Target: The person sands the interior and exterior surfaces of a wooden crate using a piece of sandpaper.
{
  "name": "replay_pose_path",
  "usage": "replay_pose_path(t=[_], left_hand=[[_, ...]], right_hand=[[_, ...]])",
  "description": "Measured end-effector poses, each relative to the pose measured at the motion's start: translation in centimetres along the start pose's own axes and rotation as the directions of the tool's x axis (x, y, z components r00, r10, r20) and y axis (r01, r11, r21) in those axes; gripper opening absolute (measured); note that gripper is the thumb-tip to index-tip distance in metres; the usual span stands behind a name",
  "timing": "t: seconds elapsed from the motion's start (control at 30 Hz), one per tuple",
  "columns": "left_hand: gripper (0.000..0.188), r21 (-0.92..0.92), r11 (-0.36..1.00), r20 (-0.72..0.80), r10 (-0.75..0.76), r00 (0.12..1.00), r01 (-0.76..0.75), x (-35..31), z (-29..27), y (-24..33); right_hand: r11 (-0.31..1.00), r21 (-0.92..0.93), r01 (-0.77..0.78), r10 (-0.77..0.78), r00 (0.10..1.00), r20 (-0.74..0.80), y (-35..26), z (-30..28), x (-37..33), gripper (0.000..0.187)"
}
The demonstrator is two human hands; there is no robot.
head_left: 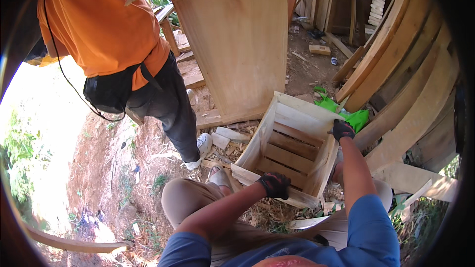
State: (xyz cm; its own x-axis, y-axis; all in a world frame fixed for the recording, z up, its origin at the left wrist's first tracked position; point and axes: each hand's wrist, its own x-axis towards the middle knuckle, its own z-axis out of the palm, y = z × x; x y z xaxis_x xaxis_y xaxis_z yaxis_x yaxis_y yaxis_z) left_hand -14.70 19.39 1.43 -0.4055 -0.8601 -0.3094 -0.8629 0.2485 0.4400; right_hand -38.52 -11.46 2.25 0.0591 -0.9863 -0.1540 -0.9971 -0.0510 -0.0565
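Note:
A pale wooden crate (pixel 308 111) with a slatted bottom (pixel 286 157) stands tilted between my knees, its open top toward me. My left hand (pixel 275 186), in a dark fingerless-looking glove, is closed over the crate's near rim. On the right side, my right hand (pixel 342 129), gloved the same way, grips the rim close to the far right corner. The undersides of both hands' fingers are partly hidden.
Beyond the crate stands a tall wooden cabinet (pixel 235 44). A person in an orange shirt (pixel 106 20) stands at the left. Long boards (pixel 396 64) lean at the right, beside a bright green bag (pixel 355 117). Wood scraps (pixel 228 136) litter the dirt ground.

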Motion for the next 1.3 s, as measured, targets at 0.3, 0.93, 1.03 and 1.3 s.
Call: replay_pose_path(t=[0.3, 0.93, 1.03, 1.3], left_hand=[[0.057, 0.033, 0.999, -0.006, 0.034, 0.999, -0.034, -0.6, 0.4, -0.9], [0.057, 0.105, 0.987, -0.001, 0.125, 0.992, -0.124, 0.4, 0.9, -1.3], [0.056, 0.103, 0.989, -0.014, 0.107, 0.994, -0.105, -0.1, 0.1, -1.2], [0.053, 0.039, 0.998, 0.051, 0.037, 0.998, -0.039, -0.3, -1.3, -0.2]], right_hand=[[0.988, 0.130, -0.086, 0.083, 0.996, 0.032, -0.2, 1.5, -6.5, 0.066], [0.963, -0.097, 0.252, -0.258, 0.965, -0.055, 2.9, 5.7, -16.5, 0.059], [0.993, 0.002, 0.116, -0.116, 0.993, 0.021, 0.8, 1.8, -12.3, 0.054], [0.998, -0.001, 0.055, -0.055, 0.997, 0.050, 0.4, 0.5, -1.5, 0.055]])
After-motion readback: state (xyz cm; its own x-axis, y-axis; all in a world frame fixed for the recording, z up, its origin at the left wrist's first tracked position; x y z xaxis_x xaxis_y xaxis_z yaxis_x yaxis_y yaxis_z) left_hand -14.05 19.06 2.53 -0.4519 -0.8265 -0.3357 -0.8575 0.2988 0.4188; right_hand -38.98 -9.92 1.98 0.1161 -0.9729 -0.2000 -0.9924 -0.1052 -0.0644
